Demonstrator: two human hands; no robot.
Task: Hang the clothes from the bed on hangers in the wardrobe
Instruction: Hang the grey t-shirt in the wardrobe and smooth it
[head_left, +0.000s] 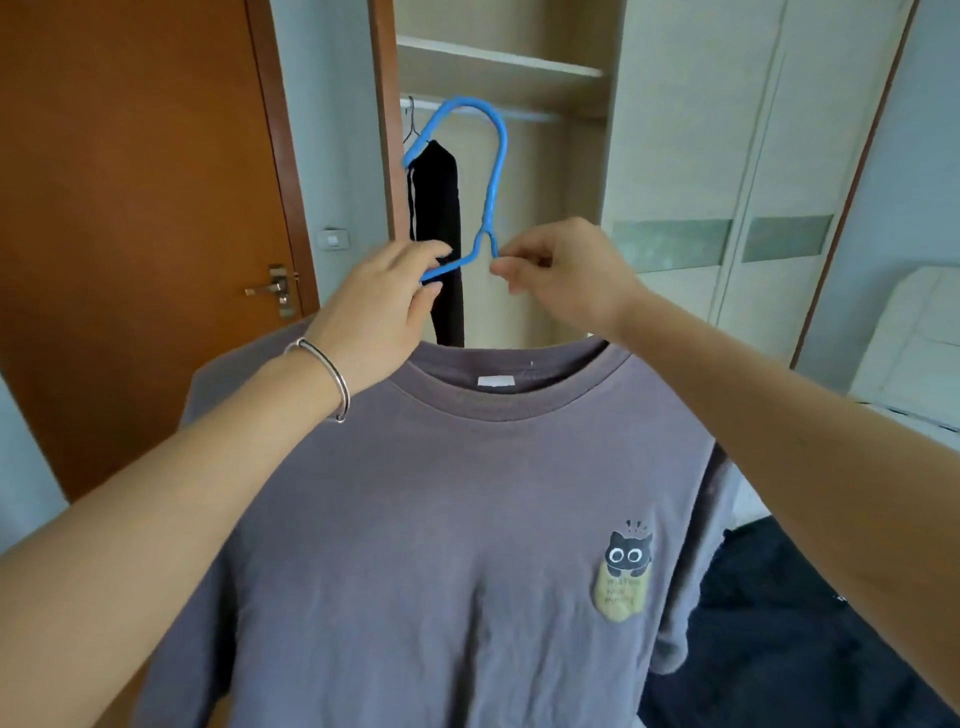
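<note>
A grey T-shirt (457, 519) with a small cat print hangs on a blue plastic hanger (496, 171), held up in front of me. My left hand (384, 301) grips the hanger's left arm just below the neck. My right hand (561, 275) pinches the hanger's right arm beside the neck. The hook rises toward the wardrobe rail (519, 111), and I cannot tell whether it touches the rail. The hanger's shoulders are hidden inside the shirt.
A black garment (439, 228) hangs from a wire hanger at the rail's left end. A wardrobe shelf (498, 57) runs above the rail. A brown door (135, 208) stands left, pale sliding wardrobe doors (727, 182) right. Dark fabric (779, 639) lies at lower right.
</note>
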